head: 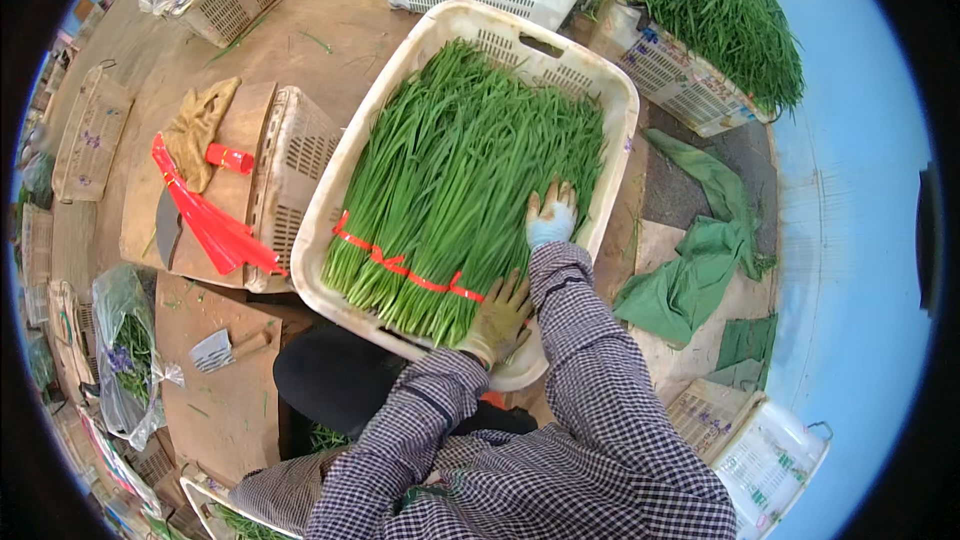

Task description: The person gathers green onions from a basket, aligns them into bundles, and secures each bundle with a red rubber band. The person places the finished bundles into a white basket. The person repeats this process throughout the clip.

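A white plastic crate [322,221] lies before me, with bundles of long green garlic chives [465,165] laid side by side in it. Red ties [394,262] run across them near the pale cut ends. My left hand [499,319], in a soiled yellowish glove, rests on the cut ends at the crate's near right corner. Farther up the right side, my right hand [553,214] presses on the leaves with its fingers spread. Its glove is pale blue, with brown-stained fingertips. Both palms face down and neither hand grips anything visible.
Left, a board on an upturned crate [300,157] bears red plastic strips [217,229] and a brown cloth [199,127]. A broad-bladed tool [214,351] lies on another board. More chives [712,15] top a crate at upper right. Green cloth [694,277] lies near the blue wall [847,240].
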`<move>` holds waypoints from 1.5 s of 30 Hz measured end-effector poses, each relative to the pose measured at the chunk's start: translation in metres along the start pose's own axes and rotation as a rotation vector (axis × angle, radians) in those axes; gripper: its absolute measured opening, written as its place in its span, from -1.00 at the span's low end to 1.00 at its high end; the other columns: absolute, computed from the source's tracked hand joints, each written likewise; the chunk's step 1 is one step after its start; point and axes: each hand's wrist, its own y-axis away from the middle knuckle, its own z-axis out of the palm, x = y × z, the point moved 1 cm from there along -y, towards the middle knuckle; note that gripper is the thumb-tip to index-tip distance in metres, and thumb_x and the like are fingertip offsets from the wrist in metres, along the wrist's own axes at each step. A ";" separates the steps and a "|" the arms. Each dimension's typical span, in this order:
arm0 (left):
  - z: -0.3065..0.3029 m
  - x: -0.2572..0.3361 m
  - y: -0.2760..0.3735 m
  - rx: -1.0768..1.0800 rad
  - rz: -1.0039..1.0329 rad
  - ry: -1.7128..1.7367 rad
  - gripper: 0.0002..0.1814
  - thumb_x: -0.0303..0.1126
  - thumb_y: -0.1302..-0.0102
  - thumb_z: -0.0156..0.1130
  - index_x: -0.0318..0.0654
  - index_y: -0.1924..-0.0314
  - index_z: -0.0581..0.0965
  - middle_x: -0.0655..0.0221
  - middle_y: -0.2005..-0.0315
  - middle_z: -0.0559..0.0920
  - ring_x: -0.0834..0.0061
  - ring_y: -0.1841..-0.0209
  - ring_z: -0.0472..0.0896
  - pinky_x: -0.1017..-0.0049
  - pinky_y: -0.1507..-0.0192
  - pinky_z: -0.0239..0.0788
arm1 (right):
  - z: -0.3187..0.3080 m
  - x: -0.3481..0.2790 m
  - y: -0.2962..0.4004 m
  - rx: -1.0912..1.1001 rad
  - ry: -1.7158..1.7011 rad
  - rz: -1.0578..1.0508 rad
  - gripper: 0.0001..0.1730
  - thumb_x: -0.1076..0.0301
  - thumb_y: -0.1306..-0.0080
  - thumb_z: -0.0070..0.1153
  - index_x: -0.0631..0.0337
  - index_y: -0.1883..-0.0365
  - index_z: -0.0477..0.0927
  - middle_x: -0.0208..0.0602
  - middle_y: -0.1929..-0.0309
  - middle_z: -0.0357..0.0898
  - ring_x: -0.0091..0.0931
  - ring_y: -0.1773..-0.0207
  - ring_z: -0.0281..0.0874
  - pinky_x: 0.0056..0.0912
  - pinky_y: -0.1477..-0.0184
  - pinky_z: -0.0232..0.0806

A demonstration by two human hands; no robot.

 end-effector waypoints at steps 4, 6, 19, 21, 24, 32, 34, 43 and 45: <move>-0.007 0.008 -0.015 -0.209 0.053 -0.103 -0.38 0.01 -0.33 -0.07 -0.26 -0.25 0.35 0.13 -0.38 0.13 0.00 -0.46 -0.17 0.11 -0.44 -0.32 | 0.020 0.021 -0.004 0.100 -0.031 -0.023 -0.33 0.07 -0.36 -0.13 0.24 -0.35 0.17 0.02 -0.40 0.09 -0.11 -0.41 0.03 -0.03 -0.36 -0.02; -0.018 0.010 -0.017 -0.229 0.053 -0.102 -0.39 0.01 -0.33 -0.05 -0.26 -0.24 0.37 0.13 -0.38 0.14 0.02 -0.46 -0.16 0.11 -0.43 -0.30 | 0.017 0.018 -0.009 0.140 -0.020 -0.037 -0.32 0.07 -0.33 -0.08 0.24 -0.34 0.18 0.03 -0.37 0.13 -0.08 -0.39 0.05 -0.03 -0.35 -0.01; -0.039 -0.087 -0.051 0.212 -0.207 0.057 -0.20 0.14 -0.16 0.15 0.03 -0.35 0.22 0.23 -0.38 0.12 0.13 -0.43 -0.02 0.08 -0.41 -0.26 | -0.002 -0.036 -0.043 -0.004 0.012 -0.593 -0.42 -0.05 -0.34 -0.06 -0.29 -0.33 0.27 -0.24 -0.43 0.06 -0.13 -0.44 -0.02 0.05 -0.41 -0.16; -0.031 -0.089 -0.054 0.185 -0.231 0.054 -0.20 0.15 -0.16 0.15 0.03 -0.35 0.22 0.23 -0.38 0.12 0.14 -0.43 -0.01 0.09 -0.41 -0.26 | 0.014 -0.031 -0.050 -0.063 0.045 -0.587 -0.44 -0.03 -0.32 -0.04 -0.26 -0.31 0.30 -0.26 -0.43 0.08 -0.13 -0.44 -0.02 0.06 -0.41 -0.15; -0.042 -0.086 -0.052 0.200 -0.197 0.052 -0.22 0.15 -0.15 0.16 0.05 -0.34 0.25 0.23 -0.37 0.15 0.13 -0.43 0.01 0.08 -0.41 -0.21 | 0.011 -0.029 -0.047 -0.017 0.009 -0.575 -0.44 0.00 -0.30 -0.02 -0.20 -0.28 0.33 -0.30 -0.41 0.11 -0.16 -0.42 0.01 0.05 -0.40 -0.13; -0.104 -0.105 -0.038 0.431 -0.313 0.070 -0.32 0.09 -0.17 0.16 -0.12 -0.21 0.38 0.14 -0.25 0.29 0.07 -0.34 0.14 0.01 -0.36 -0.16 | -0.084 -0.132 -0.044 0.204 -0.032 -0.938 -0.36 0.00 -0.26 0.05 -0.25 -0.33 0.28 -0.22 -0.38 0.17 -0.12 -0.41 0.04 0.13 -0.40 -0.18; -0.088 -0.128 -0.036 0.384 -0.418 0.041 -0.27 0.13 -0.17 0.15 0.00 -0.30 0.31 0.17 -0.33 0.20 0.08 -0.40 0.05 -0.03 -0.38 -0.25 | -0.049 -0.144 -0.055 0.096 0.013 -0.966 -0.39 -0.06 -0.32 -0.02 -0.36 -0.34 0.24 -0.23 -0.42 0.10 -0.12 -0.44 -0.01 0.14 -0.41 -0.22; -0.054 -0.159 -0.016 0.238 -0.382 0.084 -0.26 0.17 -0.16 0.13 0.14 -0.32 0.28 0.23 -0.37 0.17 0.14 -0.43 0.03 -0.06 -0.39 -0.22 | 0.014 -0.145 -0.066 -0.079 -0.057 -0.955 -0.51 0.10 -0.26 0.07 -0.19 -0.20 0.43 -0.25 -0.31 0.28 -0.17 -0.34 0.16 -0.01 -0.30 0.06; -0.093 -0.145 0.008 0.085 -0.397 0.059 -0.32 0.10 -0.18 0.13 0.11 -0.30 0.32 0.25 -0.35 0.20 0.15 -0.42 0.04 -0.04 -0.40 -0.25 | -0.032 -0.171 -0.055 -0.113 0.266 -0.747 -0.51 0.13 -0.32 0.03 -0.15 -0.23 0.40 -0.26 -0.34 0.24 -0.18 -0.38 0.11 -0.05 -0.33 0.02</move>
